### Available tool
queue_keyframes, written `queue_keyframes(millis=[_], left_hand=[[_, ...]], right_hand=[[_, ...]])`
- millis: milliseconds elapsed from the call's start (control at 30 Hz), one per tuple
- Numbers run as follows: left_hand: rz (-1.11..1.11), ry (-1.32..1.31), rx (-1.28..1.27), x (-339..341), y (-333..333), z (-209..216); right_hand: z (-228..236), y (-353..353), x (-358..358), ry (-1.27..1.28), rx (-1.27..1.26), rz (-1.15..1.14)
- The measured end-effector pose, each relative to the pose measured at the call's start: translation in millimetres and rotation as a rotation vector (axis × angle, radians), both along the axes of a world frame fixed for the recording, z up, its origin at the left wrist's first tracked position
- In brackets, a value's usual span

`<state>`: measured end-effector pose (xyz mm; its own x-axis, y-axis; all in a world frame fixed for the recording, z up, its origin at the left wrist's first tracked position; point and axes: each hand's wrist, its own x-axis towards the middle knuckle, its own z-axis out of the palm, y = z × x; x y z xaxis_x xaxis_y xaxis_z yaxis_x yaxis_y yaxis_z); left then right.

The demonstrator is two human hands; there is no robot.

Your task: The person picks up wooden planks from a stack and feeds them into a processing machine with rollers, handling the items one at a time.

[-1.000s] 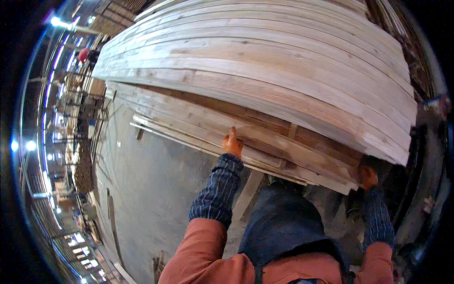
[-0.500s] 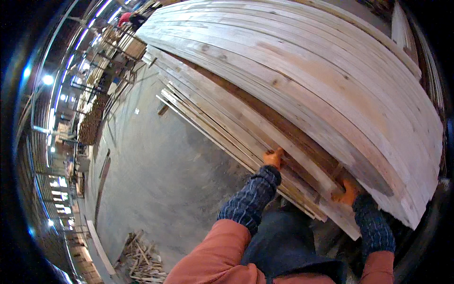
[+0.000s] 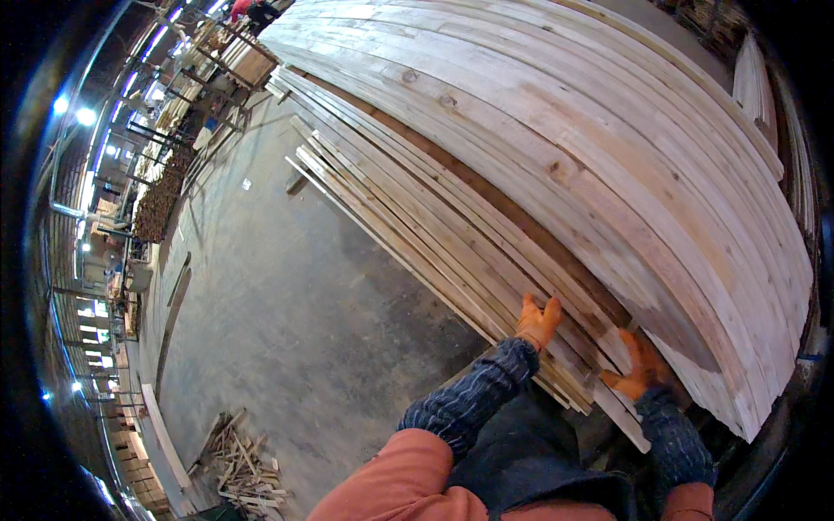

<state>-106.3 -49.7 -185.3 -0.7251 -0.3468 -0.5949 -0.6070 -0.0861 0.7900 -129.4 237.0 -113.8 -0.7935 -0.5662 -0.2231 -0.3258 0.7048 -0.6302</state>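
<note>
At the near end of the lower plank stack [image 3: 452, 234], left hand [image 3: 537, 321] lies flat on top, grip open, fingers spread. Right hand [image 3: 638, 369] touches plank ends under the wide upper stack [image 3: 591, 130]; its grip: cannot tell. Concrete floor [image 3: 295, 313] to the left.

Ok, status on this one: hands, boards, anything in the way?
Left hand flat on thin board stack. Right hand at the stack's near end, grip unclear. Thick planks overhang above.
</note>
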Motion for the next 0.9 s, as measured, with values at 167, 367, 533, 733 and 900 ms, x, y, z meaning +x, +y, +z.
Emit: queue_keyframes(millis=[167, 367, 533, 733, 900], left_hand=[[-0.106, -0.022, -0.105, 20, -1, -19], [-0.166, 0.363, -0.675, 40, -46, 37], [-0.451, 0.389, -1.190, -8, -142, 116], [-0.877, 0.443, -1.706, -78, -265, 118], [-1.388, 0.433, -1.564, -124, -237, 127]], right_hand=[[-51, -107, -19, 0.206, 0.394, 0.049], [-17, -119, -32, -0.033, 0.526, 0.015], [77, -49, 15, 0.001, 0.338, -0.012], [97, 115, 86, 0.230, 0.504, -0.083], [108, 209, 148, 0.432, 0.540, -0.289]])
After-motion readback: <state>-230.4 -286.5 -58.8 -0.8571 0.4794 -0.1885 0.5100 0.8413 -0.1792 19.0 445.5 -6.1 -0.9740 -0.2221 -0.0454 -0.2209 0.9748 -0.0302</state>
